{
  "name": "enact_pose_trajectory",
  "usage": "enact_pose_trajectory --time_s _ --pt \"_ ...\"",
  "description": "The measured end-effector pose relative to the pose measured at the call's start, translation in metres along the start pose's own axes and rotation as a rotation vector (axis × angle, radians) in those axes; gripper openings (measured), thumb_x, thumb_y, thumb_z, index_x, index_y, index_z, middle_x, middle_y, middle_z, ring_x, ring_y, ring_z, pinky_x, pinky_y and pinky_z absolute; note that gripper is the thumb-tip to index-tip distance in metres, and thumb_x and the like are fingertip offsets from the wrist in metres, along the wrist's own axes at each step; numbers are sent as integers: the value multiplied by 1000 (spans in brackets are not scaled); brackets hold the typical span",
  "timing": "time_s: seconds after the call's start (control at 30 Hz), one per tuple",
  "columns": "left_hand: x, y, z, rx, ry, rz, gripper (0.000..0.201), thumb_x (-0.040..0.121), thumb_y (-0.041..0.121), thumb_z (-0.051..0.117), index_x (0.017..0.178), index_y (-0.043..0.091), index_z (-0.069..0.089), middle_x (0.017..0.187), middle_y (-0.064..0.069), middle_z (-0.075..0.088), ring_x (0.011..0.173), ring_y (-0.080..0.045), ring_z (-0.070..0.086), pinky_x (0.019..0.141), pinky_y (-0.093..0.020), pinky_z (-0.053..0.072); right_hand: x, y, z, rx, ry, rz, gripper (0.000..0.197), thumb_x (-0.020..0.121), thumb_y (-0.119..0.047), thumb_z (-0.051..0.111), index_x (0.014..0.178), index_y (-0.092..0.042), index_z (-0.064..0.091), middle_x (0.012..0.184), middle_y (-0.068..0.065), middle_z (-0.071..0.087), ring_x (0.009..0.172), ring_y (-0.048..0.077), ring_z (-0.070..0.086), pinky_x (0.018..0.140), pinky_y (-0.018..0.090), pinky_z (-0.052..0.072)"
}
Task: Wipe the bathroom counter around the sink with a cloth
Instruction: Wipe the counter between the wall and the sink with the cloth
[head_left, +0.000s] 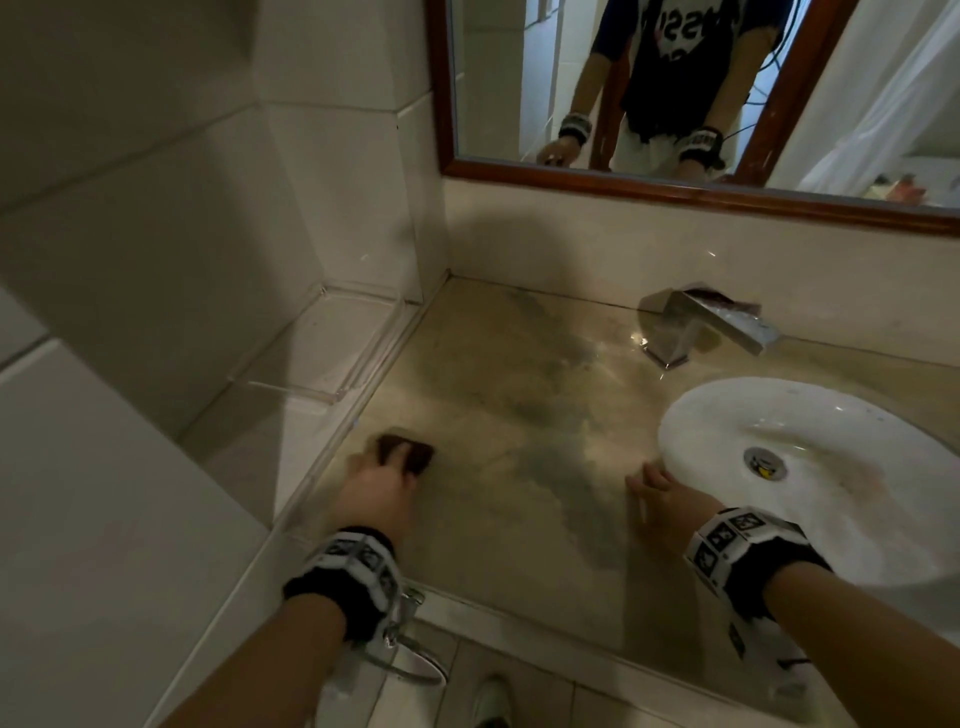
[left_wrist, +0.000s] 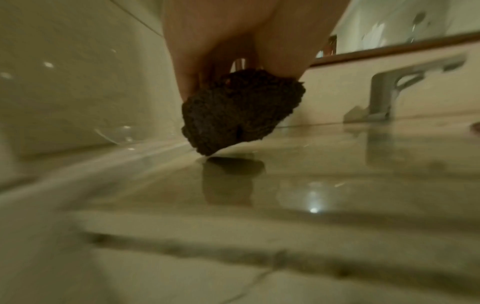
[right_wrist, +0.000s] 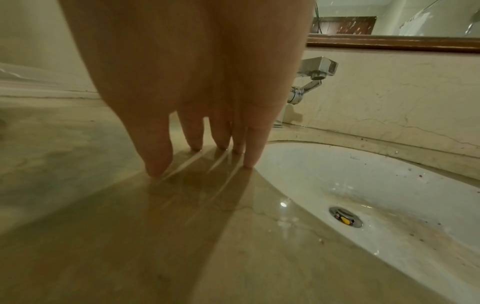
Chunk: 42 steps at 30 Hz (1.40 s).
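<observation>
A dark brown cloth (head_left: 404, 453) is bunched in my left hand (head_left: 376, 491), which grips it near the counter's left edge by the tiled wall. In the left wrist view the cloth (left_wrist: 240, 112) hangs from my fingers (left_wrist: 187, 67), its lowest corner touching the glossy beige counter (left_wrist: 311, 174). My right hand (head_left: 662, 496) rests on the counter (head_left: 493, 395) with straight fingers, just left of the white sink (head_left: 727, 415). In the right wrist view my fingertips (right_wrist: 158, 162) press on the wet stone beside the sink's rim (right_wrist: 285, 148). Dark wet patches spread across the counter between my hands.
A chrome faucet (head_left: 711, 325) stands behind the sink at the back wall, below a wood-framed mirror (head_left: 675, 184). A clear ledge (head_left: 332, 358) runs along the left tiled wall. A chrome ring holder (head_left: 405, 644) hangs below the counter's front edge.
</observation>
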<state>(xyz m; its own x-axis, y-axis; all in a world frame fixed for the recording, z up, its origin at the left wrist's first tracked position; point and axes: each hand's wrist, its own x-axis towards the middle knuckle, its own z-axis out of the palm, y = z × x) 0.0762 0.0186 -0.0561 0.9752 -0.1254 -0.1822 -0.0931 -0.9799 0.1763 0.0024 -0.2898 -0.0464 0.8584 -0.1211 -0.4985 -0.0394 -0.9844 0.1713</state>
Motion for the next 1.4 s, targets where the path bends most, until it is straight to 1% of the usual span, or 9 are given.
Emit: enact_pose_trajectory --time_s 0.1,0.4,0.6,0.73,0.9,1.07,1.17,1.3,1.4 --pt "-5 -39 1 39 13 -188 47 94 30 44 139 21 37 143 -18 30 124 -36 38 95 -47 47 -4 2 12 53 -43 19 69 95 -36 42 150 -19 4 158 14 2 147 28 6 118 42 10" --pt "-5 -11 5 -62 -70 -371 49 97 36 34 140 13 35 142 -25 28 126 -41 37 107 -50 35 -5 3 12 116 -54 -2 71 96 -36 41 150 -18 -2 158 14 -3 147 29 3 118 40 11" --pt "24 18 0 -5 -134 -268 51 98 32 35 145 13 27 147 -24 21 130 -39 32 109 -44 32 -4 3 10 140 -48 -17 70 95 -33 42 150 -19 0 158 14 -4 147 28 3 118 39 12" --pt "14 72 10 -20 -168 -62 55 98 32 38 148 13 22 152 -23 15 134 -39 28 111 -43 30 -2 5 10 134 -58 -22 73 94 -32 44 150 -19 -1 158 13 -4 147 28 2 118 39 14" --pt "-3 135 18 -101 -267 83 55 94 29 48 143 13 31 152 -19 11 134 -36 28 111 -40 34 -1 4 15 140 -59 -12 73 94 -33 45 150 -20 1 159 12 -4 147 27 1 118 38 12" --pt "7 102 -16 -227 -96 82 41 94 21 47 135 12 47 146 -16 24 124 -33 39 107 -37 36 4 8 16 148 -83 -9 76 92 -33 49 150 -23 1 159 10 -7 147 26 -1 118 41 13" --pt "-4 70 -28 -205 16 -2 41 93 20 47 134 13 47 141 -18 28 121 -35 40 107 -39 36 5 8 15 159 -102 -13 77 91 -28 49 150 -24 0 159 10 -8 147 26 -3 118 42 13" --pt "-31 48 0 -114 -139 -249 46 95 30 43 134 5 44 141 -21 26 121 -36 44 107 -38 38 4 10 16 151 -108 -26 78 91 -29 50 150 -21 0 158 12 -8 147 28 -2 119 41 11" --pt "-46 53 18 -98 -211 -311 59 98 38 35 145 5 22 148 -24 16 131 -37 37 111 -39 36 5 10 18 150 -79 -36 78 90 -30 51 150 -20 2 158 13 -5 147 29 -1 119 41 11"
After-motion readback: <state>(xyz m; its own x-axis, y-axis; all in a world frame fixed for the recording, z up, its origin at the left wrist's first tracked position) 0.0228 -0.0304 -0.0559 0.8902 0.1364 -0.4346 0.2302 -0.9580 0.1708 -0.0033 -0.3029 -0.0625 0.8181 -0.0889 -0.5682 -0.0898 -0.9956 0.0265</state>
